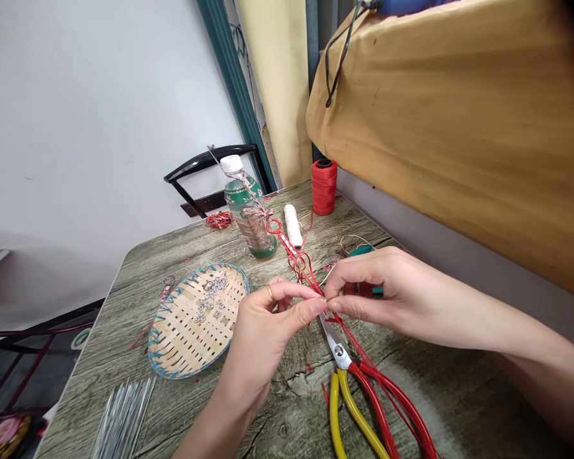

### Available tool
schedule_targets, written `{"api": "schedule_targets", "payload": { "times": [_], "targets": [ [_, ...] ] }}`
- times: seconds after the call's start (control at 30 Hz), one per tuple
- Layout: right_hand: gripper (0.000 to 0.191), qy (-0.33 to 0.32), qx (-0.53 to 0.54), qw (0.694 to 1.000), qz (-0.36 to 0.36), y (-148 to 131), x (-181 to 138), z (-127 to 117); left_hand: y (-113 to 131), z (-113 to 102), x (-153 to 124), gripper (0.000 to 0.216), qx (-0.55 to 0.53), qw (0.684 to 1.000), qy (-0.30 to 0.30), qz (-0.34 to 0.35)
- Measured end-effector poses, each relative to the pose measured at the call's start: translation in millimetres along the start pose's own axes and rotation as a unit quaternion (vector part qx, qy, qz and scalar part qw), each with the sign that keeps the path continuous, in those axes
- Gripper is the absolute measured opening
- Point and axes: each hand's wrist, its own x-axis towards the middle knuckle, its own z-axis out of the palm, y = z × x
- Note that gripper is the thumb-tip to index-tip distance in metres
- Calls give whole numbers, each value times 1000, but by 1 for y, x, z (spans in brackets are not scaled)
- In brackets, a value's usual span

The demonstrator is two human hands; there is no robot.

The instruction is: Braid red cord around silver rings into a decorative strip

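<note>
My left hand [263, 331] and my right hand [377, 287] meet over the middle of the wooden table [124, 357], fingertips pinched together on several red cords [302, 269]. The cords run taut up to a green plastic bottle [249, 213] with a white cap, where they are tied round its neck. A gold ring sits on a left finger. Under my hands lie scissors [363, 395] with red and yellow handles, blades pointing toward the pinch.
A woven bamboo tray [182, 344] with small metal rings sits at the left. A red thread spool [324, 186], a white spool [293, 224] and loose red cord [219, 220] lie farther back. Metal rods [124, 421] lie at the near left. A black chair [205, 172] stands behind the table.
</note>
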Motion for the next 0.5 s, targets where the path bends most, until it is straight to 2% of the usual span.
{"api": "schedule_targets", "payload": {
  "times": [0.13,0.3,0.4,0.5],
  "targets": [
    [16,-11,-16,1000,-1,2,0,0,0,2,1,15,-1,1000,0,-14],
    [16,-1,-30,1000,3,2,2,-1,1,3,2,31,63,995,74,4],
    [17,-4,-40,999,-3,1,3,-1,2,3,1,27,121,990,68,20],
    [16,-15,-48,999,-20,1,3,-1,1,2,1,16,135,987,71,42]
  ]
}}
